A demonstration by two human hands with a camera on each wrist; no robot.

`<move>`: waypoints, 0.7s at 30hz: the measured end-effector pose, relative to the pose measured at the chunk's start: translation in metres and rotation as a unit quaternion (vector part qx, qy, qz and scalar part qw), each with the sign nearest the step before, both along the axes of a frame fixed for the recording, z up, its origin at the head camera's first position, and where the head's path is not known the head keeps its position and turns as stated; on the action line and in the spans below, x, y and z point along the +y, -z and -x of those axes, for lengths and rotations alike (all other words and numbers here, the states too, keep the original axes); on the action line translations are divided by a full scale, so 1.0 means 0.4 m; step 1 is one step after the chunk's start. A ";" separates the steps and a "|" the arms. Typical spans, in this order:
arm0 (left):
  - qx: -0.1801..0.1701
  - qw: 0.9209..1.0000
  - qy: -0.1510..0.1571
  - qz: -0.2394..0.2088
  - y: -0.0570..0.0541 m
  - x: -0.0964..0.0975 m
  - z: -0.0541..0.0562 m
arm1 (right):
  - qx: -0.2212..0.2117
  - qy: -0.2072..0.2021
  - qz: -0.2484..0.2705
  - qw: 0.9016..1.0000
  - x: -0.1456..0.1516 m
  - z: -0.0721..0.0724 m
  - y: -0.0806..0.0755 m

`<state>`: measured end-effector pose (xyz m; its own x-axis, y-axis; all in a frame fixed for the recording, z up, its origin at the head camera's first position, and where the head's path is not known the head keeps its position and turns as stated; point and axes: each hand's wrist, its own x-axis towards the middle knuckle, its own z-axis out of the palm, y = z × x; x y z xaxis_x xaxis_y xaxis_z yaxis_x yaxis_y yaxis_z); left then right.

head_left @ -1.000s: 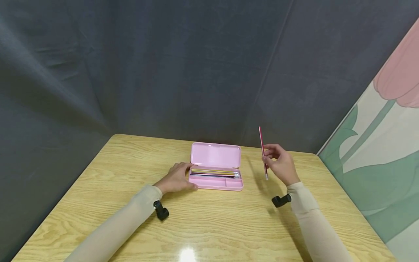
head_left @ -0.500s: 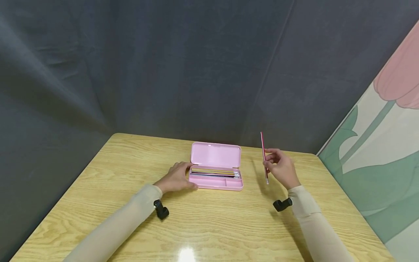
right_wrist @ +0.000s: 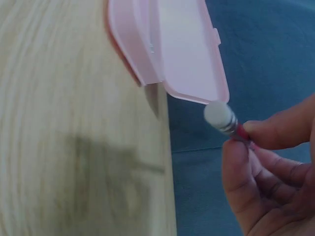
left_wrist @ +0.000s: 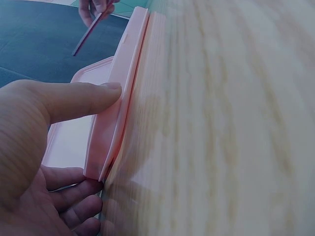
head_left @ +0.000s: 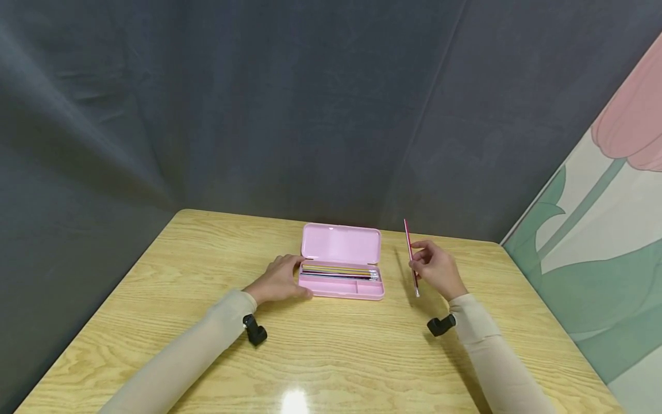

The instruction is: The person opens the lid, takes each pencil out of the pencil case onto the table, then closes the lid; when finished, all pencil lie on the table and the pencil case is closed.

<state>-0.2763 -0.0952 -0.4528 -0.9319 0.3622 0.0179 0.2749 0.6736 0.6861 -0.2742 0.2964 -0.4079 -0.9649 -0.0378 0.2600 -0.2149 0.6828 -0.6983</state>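
Note:
An open pink pencil case (head_left: 327, 287) lies on the table with its lid (head_left: 341, 244) tipped back. Several striped pencils (head_left: 336, 271), their eraser ends to the right, fill its rear compartment. My left hand (head_left: 279, 280) holds the case's left end, the thumb along the front wall and the fingers round the end and back. Right of the case, my right hand (head_left: 437, 270) pinches a red pencil (head_left: 408, 238) between thumb and fingers. That pencil stands tilted above the table, its white eraser (right_wrist: 218, 114) pointing down toward the person.
The wooden table (head_left: 331, 351) extends round the case. A dark curtain (head_left: 310, 115) hangs behind its far edge, and a flower-patterned cloth (head_left: 595, 259) borders it on the right. Small black cameras sit on both wrists. The case's two front compartments hold nothing visible.
My right hand has come down with the red pencil, most recently shifting slightly left toward the case. The left hand and the case have stayed in place.

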 end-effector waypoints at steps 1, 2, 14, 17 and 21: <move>0.000 1.000 0.000 0.000 0.000 0.000 0.001 | -0.006 0.001 -0.010 1.000 -0.001 0.001 0.003; -0.001 1.000 0.000 0.000 0.001 0.000 0.002 | -0.010 0.004 -0.018 1.000 -0.001 0.002 0.006; -0.003 1.000 -0.001 0.001 0.004 -0.001 0.004 | -0.050 0.021 -0.092 0.994 -0.013 0.012 0.028; -0.003 1.000 -0.001 0.001 0.004 -0.001 0.004 | -0.065 0.024 -0.121 0.990 -0.016 0.011 0.033; -0.003 1.000 -0.001 -0.001 0.003 -0.001 0.003 | -0.079 0.028 -0.134 0.987 -0.019 0.014 0.042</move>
